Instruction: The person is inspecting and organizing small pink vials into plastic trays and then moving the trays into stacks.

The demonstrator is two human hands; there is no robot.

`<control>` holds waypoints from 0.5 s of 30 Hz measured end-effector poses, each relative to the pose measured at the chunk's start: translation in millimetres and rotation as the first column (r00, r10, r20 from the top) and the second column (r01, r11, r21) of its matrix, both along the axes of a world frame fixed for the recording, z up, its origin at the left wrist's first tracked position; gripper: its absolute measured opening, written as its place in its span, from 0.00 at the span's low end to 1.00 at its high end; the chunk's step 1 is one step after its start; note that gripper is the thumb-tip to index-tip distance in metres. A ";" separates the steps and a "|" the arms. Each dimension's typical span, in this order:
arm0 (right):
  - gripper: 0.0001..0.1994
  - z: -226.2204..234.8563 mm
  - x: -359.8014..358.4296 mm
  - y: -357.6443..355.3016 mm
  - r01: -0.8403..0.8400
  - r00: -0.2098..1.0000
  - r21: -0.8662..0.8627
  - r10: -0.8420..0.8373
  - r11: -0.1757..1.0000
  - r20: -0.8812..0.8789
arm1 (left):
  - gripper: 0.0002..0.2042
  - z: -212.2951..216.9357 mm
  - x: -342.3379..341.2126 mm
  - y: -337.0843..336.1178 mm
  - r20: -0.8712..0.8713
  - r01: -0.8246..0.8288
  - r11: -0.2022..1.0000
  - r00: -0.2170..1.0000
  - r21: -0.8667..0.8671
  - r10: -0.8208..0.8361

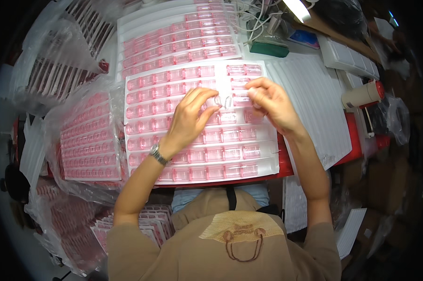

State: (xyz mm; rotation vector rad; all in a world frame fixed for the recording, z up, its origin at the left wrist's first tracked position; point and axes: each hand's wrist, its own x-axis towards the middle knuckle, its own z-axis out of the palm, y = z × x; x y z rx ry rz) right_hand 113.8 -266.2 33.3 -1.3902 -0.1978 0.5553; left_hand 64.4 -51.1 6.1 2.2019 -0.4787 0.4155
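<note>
A white tray (273, 166) lies in front of me, its rows filled with small pink-tinted clear plastic cylinders (214, 153). Over its upper middle, my left hand (189, 119) pinches a clear plastic cylinder (216, 101) between thumb and fingers; its round open end faces right. My right hand (273, 104) hovers just to the right, above the tray's right-hand columns. Its thumb and fingertips are pressed together, and whatever they hold is too small to make out. A gap without cylinders runs between the hands in the upper rows.
Behind stands another tray of pink cylinders (178, 44). A plastic-wrapped tray (92, 136) lies at left. White ridged trays (305, 103) are stacked at right, near a cream bottle with a red cap (363, 94). A green box (269, 48), cables and a lamp (297, 10) are at the back.
</note>
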 end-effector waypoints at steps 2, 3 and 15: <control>0.09 -17.9 12.2 -12.7 0.139 0.989 0.198 -0.125 0.970 -0.084 | 0.12 -6.0 15.6 -6.6 0.049 -0.031 0.990 0.998 0.135 0.025; 0.09 -20.1 11.4 -17.6 0.182 0.977 0.230 -0.150 0.956 -0.150 | 0.12 -13.7 21.1 -14.3 0.023 0.003 0.970 1.000 0.244 -0.009; 0.12 -13.5 -3.3 7.6 0.227 0.963 0.157 -0.246 0.961 0.113 | 0.12 -7.6 46.5 13.2 -0.008 -0.025 0.973 1.000 0.228 0.028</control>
